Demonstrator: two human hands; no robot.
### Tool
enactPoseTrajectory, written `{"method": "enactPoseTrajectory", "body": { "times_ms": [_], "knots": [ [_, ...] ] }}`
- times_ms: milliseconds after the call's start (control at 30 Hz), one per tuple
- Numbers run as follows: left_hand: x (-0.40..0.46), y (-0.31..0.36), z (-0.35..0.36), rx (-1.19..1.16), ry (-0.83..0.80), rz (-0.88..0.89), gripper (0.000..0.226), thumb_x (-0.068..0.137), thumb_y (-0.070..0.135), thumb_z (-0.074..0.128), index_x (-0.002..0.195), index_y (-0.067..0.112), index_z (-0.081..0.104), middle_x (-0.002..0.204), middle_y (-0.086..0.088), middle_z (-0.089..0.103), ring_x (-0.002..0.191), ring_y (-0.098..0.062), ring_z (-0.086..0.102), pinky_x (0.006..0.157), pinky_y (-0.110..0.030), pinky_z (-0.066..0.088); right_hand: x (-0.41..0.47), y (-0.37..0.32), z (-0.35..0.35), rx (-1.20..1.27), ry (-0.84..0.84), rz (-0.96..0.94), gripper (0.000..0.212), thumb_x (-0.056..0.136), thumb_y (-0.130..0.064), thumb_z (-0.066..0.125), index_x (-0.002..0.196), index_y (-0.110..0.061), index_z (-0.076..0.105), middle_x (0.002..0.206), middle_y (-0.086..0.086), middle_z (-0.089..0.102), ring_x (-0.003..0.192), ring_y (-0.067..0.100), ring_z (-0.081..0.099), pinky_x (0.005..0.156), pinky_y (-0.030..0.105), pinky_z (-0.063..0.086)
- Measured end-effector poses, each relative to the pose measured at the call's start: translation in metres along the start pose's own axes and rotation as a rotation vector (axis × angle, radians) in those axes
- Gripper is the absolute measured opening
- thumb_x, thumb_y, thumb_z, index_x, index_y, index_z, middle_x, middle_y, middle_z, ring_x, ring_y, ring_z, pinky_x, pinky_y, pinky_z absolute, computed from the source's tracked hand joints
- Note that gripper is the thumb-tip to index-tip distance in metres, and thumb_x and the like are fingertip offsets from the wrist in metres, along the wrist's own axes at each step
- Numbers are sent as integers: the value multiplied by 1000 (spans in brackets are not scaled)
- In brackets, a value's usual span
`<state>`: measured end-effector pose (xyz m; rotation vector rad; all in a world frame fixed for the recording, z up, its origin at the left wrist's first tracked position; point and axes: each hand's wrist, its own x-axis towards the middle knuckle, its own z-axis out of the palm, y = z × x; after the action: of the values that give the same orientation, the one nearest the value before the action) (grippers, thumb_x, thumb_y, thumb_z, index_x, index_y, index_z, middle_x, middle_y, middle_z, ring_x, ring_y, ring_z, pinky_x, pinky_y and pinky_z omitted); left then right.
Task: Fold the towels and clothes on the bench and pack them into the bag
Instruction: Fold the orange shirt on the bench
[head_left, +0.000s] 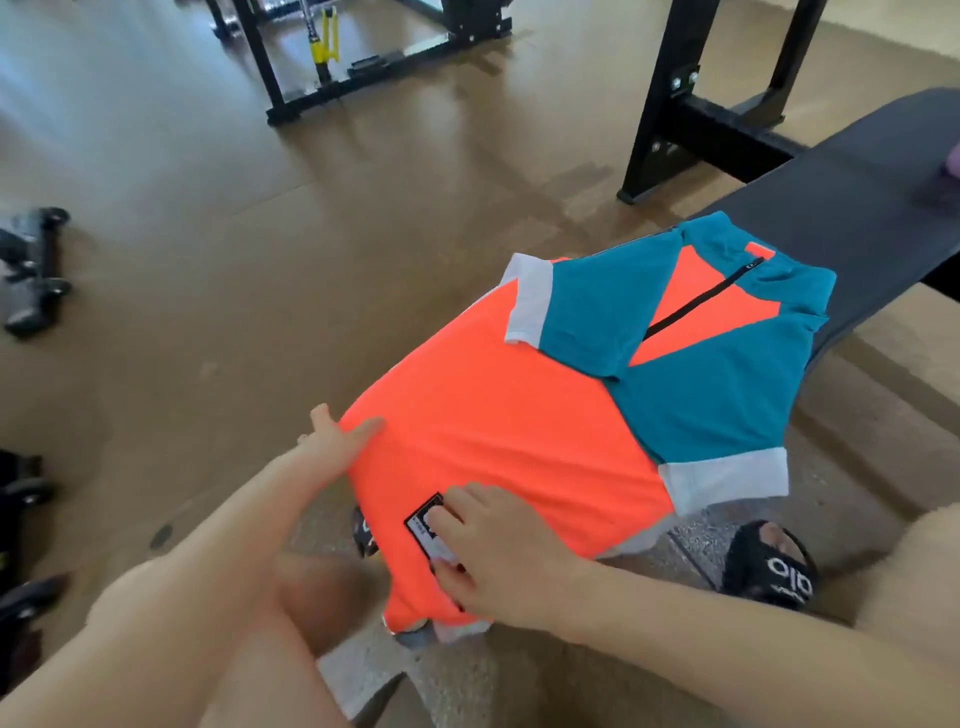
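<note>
Nearest the camera, the person's right hand (488, 556) presses down on the hem end of an orange and teal zip-neck jersey (519, 415), its fingers loosely bent over a black-edged label (428, 525) without curling round the cloth. Just beyond, the left hand (337, 441) lies on the jersey's left edge with the fingers straight and the thumb raised off the fabric. The jersey is spread front up along the black padded bench (831, 208), sleeves with white cuffs folded in over the chest, hem end hanging over the near end. A black sandal (774, 566) shows below right. Farther off, black rack legs (670, 104) stand on the brown floor (260, 234); dumbbells (31, 265) lie at left.
</note>
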<state>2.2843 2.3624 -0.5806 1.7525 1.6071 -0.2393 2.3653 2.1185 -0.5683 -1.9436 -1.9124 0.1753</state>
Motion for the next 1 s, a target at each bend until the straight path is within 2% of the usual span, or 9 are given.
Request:
{"method": "enactPoseTrajectory", "body": {
  "times_ms": [100, 167, 233, 267, 367, 500, 667, 833, 1000],
  "knots": [
    [-12, -26, 6, -372, -133, -122, 93, 85, 63, 68, 151, 12, 26, 130, -13, 60, 111, -34, 66, 80, -47, 58, -1, -40, 21, -99, -17, 59, 35, 76, -44, 60, 98, -19, 52, 96, 5, 56, 89, 28, 53, 69, 40, 45],
    [-17, -41, 14, -566, -208, -136, 102, 72, 66, 76, 145, 6, 37, 122, -14, 67, 98, -31, 72, 65, -42, 62, -1, -58, 30, -181, -43, 137, 43, 73, -51, 62, 100, -20, 52, 102, 6, 56, 95, 29, 52, 72, 42, 43],
    [-23, -51, 18, -677, -244, -118, 93, 77, 62, 76, 140, 2, 44, 123, -16, 68, 95, -28, 73, 56, -35, 61, -2, -68, 36, -241, -52, 206, 49, 71, -52, 65, 104, -19, 52, 107, 8, 55, 97, 32, 52, 74, 44, 40],
    [-25, -54, 20, -721, -265, -110, 82, 85, 58, 73, 138, 1, 47, 122, -16, 69, 96, -28, 72, 57, -35, 61, -2, -72, 39, -267, -51, 233, 51, 70, -51, 66, 107, -18, 52, 109, 8, 54, 97, 33, 51, 74, 45, 39],
    [-37, -61, 24, -786, -330, -110, 65, 94, 60, 59, 127, 4, 59, 113, -12, 72, 101, -27, 70, 84, -43, 60, -6, -83, 49, -364, -63, 259, 63, 70, -49, 71, 119, -15, 54, 113, 13, 52, 97, 33, 48, 78, 47, 37],
    [-49, -66, 28, -875, -365, -131, 57, 97, 62, 53, 115, 9, 62, 105, -9, 69, 100, -26, 64, 97, -46, 55, -9, -89, 60, -430, -88, 292, 77, 66, -44, 78, 130, -12, 48, 115, 15, 47, 103, 34, 47, 83, 51, 36],
    [-54, -68, 17, -986, -275, -100, 35, 94, 28, 71, 117, 4, 62, 105, -12, 71, 90, -27, 67, 88, -46, 55, -11, -94, 63, -445, -66, 339, 80, 66, -46, 80, 131, -13, 49, 120, 17, 49, 106, 36, 46, 84, 51, 37],
    [-58, -67, 0, -1163, -266, -114, 46, 91, 12, 70, 133, 4, 54, 125, -20, 66, 102, -30, 67, 76, -40, 59, 4, -108, 53, -313, 110, 426, 72, 64, -53, 75, 121, -15, 52, 108, 10, 53, 95, 32, 51, 73, 46, 42],
    [-73, -53, -8, -1297, -294, -119, 34, 93, 5, 66, 125, 0, 57, 119, -21, 66, 114, -33, 66, 96, -53, 55, 29, -123, 50, -174, 171, 575, 62, 64, -54, 71, 110, -18, 49, 98, 4, 51, 88, 29, 51, 69, 43, 41]
  ]
}}
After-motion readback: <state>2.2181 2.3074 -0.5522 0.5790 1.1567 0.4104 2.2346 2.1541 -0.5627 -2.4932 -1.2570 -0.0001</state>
